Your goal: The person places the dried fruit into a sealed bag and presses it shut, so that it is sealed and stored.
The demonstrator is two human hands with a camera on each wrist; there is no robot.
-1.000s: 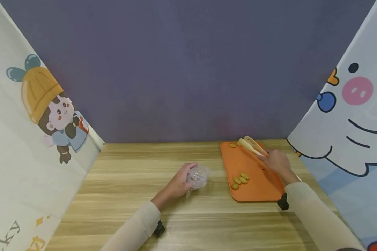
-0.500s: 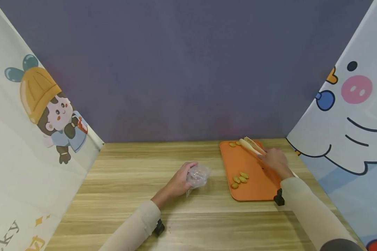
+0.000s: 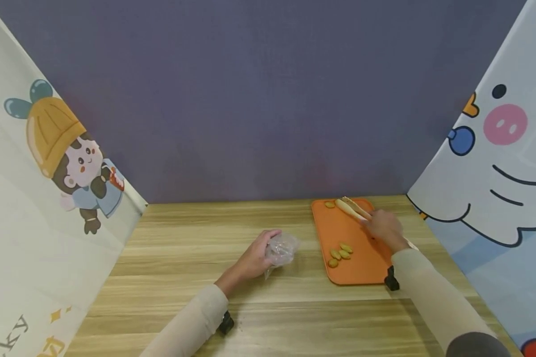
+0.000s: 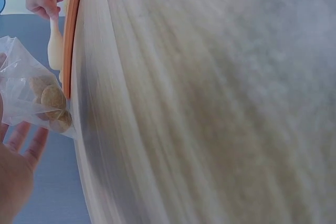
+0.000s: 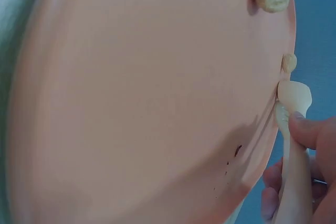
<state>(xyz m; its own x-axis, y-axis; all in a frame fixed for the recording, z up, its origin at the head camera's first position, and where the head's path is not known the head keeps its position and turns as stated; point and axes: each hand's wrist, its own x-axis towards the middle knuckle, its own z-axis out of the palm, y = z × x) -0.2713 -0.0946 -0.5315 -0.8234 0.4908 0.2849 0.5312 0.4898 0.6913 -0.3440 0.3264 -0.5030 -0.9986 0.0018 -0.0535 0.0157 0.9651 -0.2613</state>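
My left hand (image 3: 253,258) holds a clear plastic bag (image 3: 282,249) above the wooden table. In the left wrist view, several brownish-yellow lumps (image 4: 52,98) lie inside the bag. My right hand (image 3: 385,229) grips a pair of cream-coloured tongs (image 3: 350,208), whose tips reach the far end of the orange tray (image 3: 362,238). One small yellowish piece (image 3: 329,204) lies just left of the tips. Whether anything sits between the tips cannot be made out. Several more pieces (image 3: 345,254) form a cluster near the tray's left edge.
The tray stands on the right side of the wooden table (image 3: 183,238). Behind the table rises a dark grey-blue partition (image 3: 268,99), with cartoon-printed cloths at left and right. Small dark specks (image 5: 238,151) mark the tray's surface.
My right hand and the tongs have shifted slightly left along the tray's far end. The tips now cover the spot where a second piece showed. My left hand and the bag stay put.
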